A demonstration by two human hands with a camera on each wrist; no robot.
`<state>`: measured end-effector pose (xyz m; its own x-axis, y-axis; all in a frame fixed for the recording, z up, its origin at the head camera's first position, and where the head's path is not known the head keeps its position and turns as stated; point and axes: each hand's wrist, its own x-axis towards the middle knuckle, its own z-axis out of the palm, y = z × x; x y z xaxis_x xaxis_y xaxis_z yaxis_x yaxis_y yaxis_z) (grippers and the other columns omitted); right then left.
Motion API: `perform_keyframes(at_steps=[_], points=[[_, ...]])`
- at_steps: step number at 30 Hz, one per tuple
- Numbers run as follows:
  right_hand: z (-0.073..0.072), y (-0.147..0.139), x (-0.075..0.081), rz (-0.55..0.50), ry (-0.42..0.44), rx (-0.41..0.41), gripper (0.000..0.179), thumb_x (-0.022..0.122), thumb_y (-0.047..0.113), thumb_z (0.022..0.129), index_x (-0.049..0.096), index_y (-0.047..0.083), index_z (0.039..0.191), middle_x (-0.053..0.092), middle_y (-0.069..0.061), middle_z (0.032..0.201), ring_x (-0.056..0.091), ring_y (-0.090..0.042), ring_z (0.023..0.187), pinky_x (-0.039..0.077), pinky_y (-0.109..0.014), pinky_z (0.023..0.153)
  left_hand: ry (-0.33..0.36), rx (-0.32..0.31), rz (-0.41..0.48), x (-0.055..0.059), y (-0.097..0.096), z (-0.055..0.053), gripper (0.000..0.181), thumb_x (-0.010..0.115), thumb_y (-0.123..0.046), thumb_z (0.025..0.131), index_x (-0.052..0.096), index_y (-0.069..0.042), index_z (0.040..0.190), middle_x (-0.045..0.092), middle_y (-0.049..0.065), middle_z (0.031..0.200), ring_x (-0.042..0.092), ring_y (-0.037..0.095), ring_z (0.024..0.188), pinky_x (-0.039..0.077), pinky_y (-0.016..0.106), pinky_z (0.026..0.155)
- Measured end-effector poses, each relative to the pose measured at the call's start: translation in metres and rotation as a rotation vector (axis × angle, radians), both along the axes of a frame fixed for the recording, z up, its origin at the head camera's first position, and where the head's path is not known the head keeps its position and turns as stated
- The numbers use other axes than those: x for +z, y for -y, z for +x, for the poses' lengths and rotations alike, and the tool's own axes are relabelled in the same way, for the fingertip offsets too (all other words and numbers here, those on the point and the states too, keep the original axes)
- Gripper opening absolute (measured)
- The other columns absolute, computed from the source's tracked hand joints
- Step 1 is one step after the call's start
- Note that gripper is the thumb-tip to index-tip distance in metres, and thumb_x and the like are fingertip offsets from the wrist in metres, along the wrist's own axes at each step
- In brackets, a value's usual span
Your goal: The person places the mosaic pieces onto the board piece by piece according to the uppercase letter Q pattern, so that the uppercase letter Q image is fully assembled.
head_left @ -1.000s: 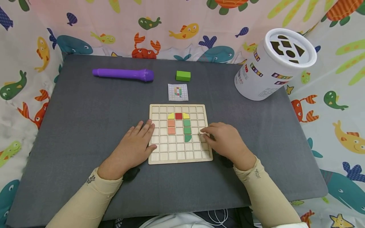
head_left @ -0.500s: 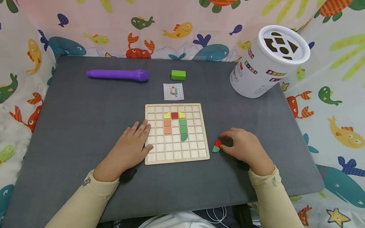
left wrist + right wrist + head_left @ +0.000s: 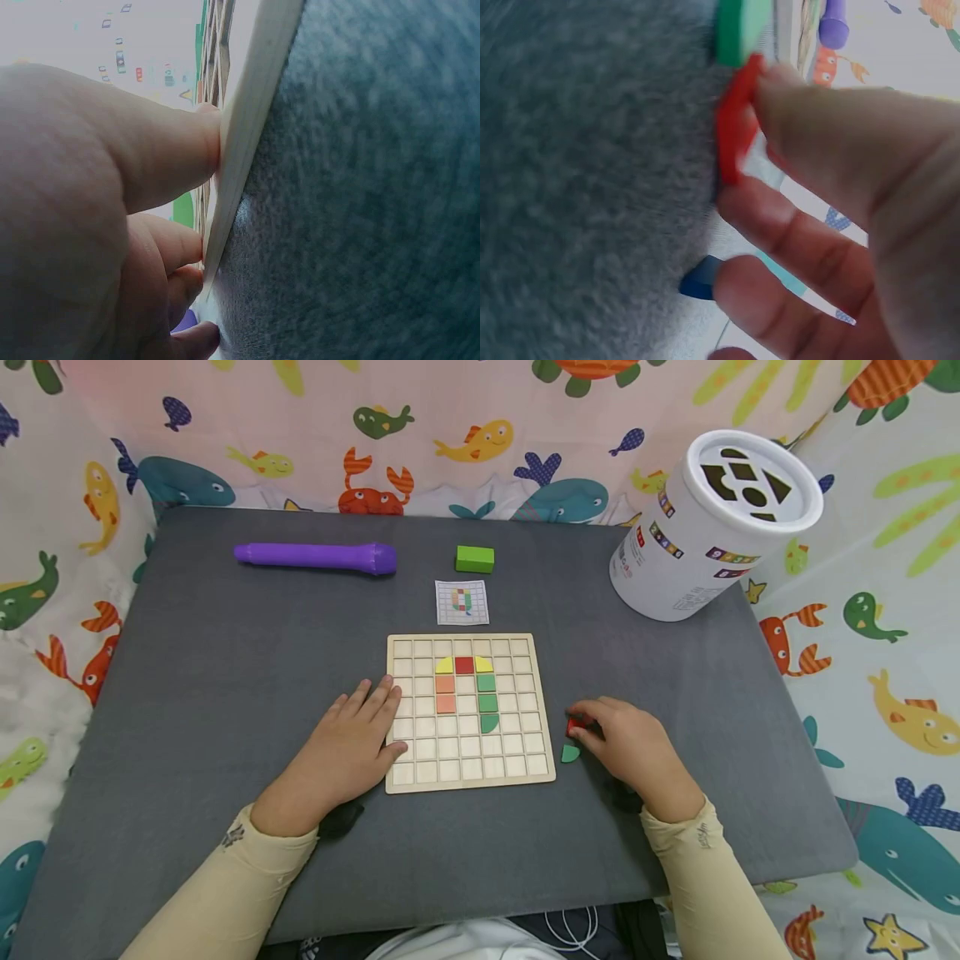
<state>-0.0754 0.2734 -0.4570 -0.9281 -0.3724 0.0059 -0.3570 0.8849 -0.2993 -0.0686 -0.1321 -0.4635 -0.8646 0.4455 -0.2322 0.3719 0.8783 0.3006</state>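
A wooden grid board [image 3: 427,772] lies mid-table, with several yellow, red, orange and green tiles set in a column-and-arch pattern. My left hand [image 3: 337,760] rests on the board's left edge, fingers spread and straight, thumb on the near corner side. Right of the board, my right hand [image 3: 630,747] pinches a red tile [image 3: 735,124] between thumb and forefinger, low over the table. A green quarter-round tile [image 3: 570,753] lies just nearer than it. The right wrist view also has a dark blue tile [image 3: 699,279] by the other fingertips; the hand hides it in the head view.
Behind the board lie a small printed pattern card [image 3: 462,617] and a green block [image 3: 475,560]. A purple microphone-shaped stick [image 3: 315,557] is at the back left. A white bucket [image 3: 675,577] with a shape-holed lid stands at the back right.
My right hand went from the board's right side to the loose tiles beside it. The red tile is now pinched and apart from the green one. My left hand stays put.
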Motion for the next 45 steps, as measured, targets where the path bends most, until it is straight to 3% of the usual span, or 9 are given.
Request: perform_keyframes(at_steps=[5, 11, 17, 27, 34, 45], points=[[-0.001, 0.001, -0.001, 0.007, -0.036, -0.017, 0.011, 0.086, 0.020, 0.094, 0.083, 0.016, 0.103, 0.075, 0.000, 0.102, 0.072, -0.026, 0.092, 0.059, -0.049, 0.076, 0.001, 0.003, 0.006, 0.000, 0.000, 0.001, 0.079, 0.060, -0.040, 0.110, 0.026, 0.002, 0.168, 0.018, 0.018, 0.175, 0.016, 0.044, 0.160, 0.018, 0.062, 0.126], [-0.002, 0.004, 0.002, 0.047, -0.009, -0.006, 0.019, 0.086, 0.019, 0.089, 0.083, 0.014, 0.107, 0.076, -0.002, 0.105, 0.072, -0.028, 0.097, 0.059, -0.051, 0.081, 0.003, 0.013, 0.007, 0.001, 0.002, 0.003, 0.079, 0.060, -0.039, 0.109, 0.026, 0.002, 0.168, 0.018, 0.018, 0.175, 0.016, 0.044, 0.160, 0.018, 0.062, 0.126], [-0.006, 0.014, 0.008, 0.051, -0.037, 0.026, 0.020, 0.086, 0.018, 0.087, 0.083, 0.014, 0.106, 0.077, -0.001, 0.103, 0.072, -0.025, 0.093, 0.060, -0.048, 0.076, -0.004, 0.019, 0.005, 0.001, 0.004, 0.004, 0.079, 0.061, -0.039, 0.109, 0.027, 0.002, 0.167, 0.020, 0.019, 0.175, 0.018, 0.044, 0.160, 0.019, 0.062, 0.126], [-0.018, 0.064, 0.025, -0.032, -0.144, 0.245, 0.016, 0.090, 0.023, 0.089, 0.084, 0.013, 0.099, 0.078, 0.001, 0.098, 0.071, -0.020, 0.087, 0.059, -0.040, 0.072, -0.004, 0.024, 0.005, 0.000, 0.007, 0.004, 0.079, 0.061, -0.040, 0.109, 0.026, 0.001, 0.168, 0.019, 0.018, 0.175, 0.016, 0.043, 0.160, 0.018, 0.062, 0.126], [-0.025, 0.106, 0.020, -0.014, -0.093, 0.403, 0.013, 0.089, 0.018, 0.090, 0.085, 0.014, 0.101, 0.078, 0.003, 0.100, 0.071, -0.016, 0.088, 0.059, -0.034, 0.074, 0.000, 0.017, 0.009, -0.001, 0.007, 0.002, 0.080, 0.061, -0.040, 0.109, 0.025, 0.000, 0.168, 0.018, 0.017, 0.176, 0.016, 0.043, 0.160, 0.018, 0.062, 0.126], [-0.026, 0.131, 0.017, 0.047, -0.072, 0.450, 0.014, 0.090, 0.019, 0.089, 0.084, 0.018, 0.102, 0.077, 0.006, 0.102, 0.069, -0.016, 0.091, 0.057, -0.035, 0.077, 0.006, 0.008, -0.009, 0.002, 0.003, 0.000, 0.080, 0.060, -0.042, 0.109, 0.025, -0.001, 0.169, 0.018, 0.017, 0.176, 0.015, 0.042, 0.161, 0.017, 0.061, 0.127]])
